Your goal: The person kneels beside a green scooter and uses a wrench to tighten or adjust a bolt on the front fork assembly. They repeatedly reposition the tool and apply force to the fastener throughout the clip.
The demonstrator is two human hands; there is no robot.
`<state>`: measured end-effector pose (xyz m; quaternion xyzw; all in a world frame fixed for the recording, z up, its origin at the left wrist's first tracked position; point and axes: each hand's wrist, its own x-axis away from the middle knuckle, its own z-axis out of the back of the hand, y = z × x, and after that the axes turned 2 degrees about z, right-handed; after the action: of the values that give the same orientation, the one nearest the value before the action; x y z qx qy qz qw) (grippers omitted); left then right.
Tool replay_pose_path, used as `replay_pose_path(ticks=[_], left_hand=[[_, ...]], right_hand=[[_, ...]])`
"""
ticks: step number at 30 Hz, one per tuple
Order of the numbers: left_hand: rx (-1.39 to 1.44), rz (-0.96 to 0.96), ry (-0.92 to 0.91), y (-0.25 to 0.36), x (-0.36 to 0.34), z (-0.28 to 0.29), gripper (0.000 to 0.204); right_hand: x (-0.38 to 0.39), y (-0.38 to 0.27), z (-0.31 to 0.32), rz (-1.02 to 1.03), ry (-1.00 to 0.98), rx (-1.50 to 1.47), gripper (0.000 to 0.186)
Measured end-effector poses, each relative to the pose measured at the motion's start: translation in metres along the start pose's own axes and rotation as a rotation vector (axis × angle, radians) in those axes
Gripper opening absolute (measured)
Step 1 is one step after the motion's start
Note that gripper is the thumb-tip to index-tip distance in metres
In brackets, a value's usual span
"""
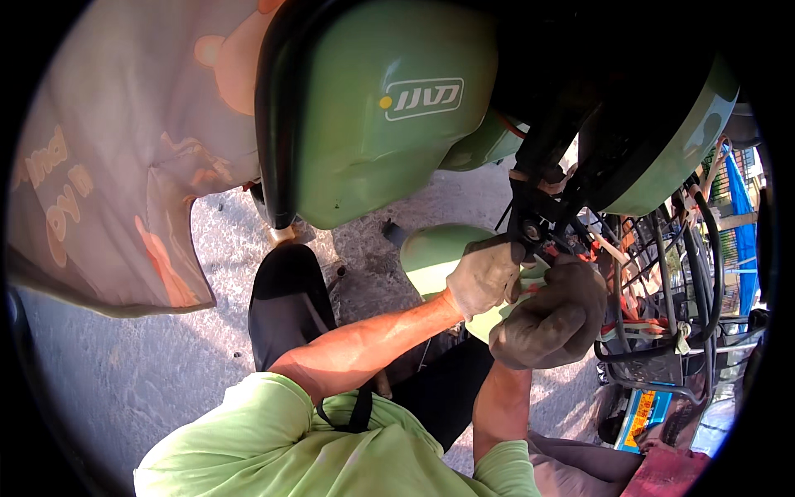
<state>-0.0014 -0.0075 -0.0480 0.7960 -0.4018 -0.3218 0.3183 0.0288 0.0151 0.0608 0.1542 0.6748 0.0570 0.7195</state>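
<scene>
Both my hands wear dirty grey gloves and sit close together at the underside of a green scooter's body panel (389, 141). My left hand (484, 277) is closed, its fingertips touching or just beside a black fitting (530, 230) with a round bolt head. Beside it and a little nearer, my right hand (555, 319) is curled with the fingers pressed together. Anything in either grip is hidden by the gloves. Small red wires or strips (590, 250) show just past my right hand. Behind my left hand is a rounded pale green panel (432, 248).
A grey cover with an orange print (124, 190) hangs at the left. Black metal bars of a rack or basket (667, 273) stand close on the right. A blue and yellow plate (642, 418) and dark red cloth (667, 474) lie lower right. My knee (290, 290) is below the panel.
</scene>
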Motion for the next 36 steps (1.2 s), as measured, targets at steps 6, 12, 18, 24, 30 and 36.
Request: replay_pose_path(ticks=[6,12,18,24,30,36], left_hand=[[-0.754,-0.590,0.202,-0.006,-0.007,-0.001,0.014],[-0.815,-0.558,0.121,-0.031,-0.005,-0.004,0.045],[-0.809,-0.523,0.083,-0.004,-0.008,-0.014,0.041],[-0.782,-0.603,0.187,-0.009,-0.012,-0.016,0.025],[-0.752,-0.560,0.149,0.001,-0.003,-0.017,0.013],[-0.574,-0.306,0.132,0.001,0.003,-0.014,0.028]], right_hand=[[-0.049,0.004,-0.026,-0.346,0.016,0.275,0.045],[-0.046,0.024,-0.021,-0.344,-0.090,0.523,0.041],[-0.032,0.039,-0.006,-0.155,-0.103,0.242,0.051],[-0.022,0.058,0.007,-0.241,-0.133,-0.212,0.043],[0.001,0.023,0.022,-0.786,-0.116,-0.309,0.046],[-0.002,0.013,0.037,-1.153,-0.291,-0.103,0.038]])
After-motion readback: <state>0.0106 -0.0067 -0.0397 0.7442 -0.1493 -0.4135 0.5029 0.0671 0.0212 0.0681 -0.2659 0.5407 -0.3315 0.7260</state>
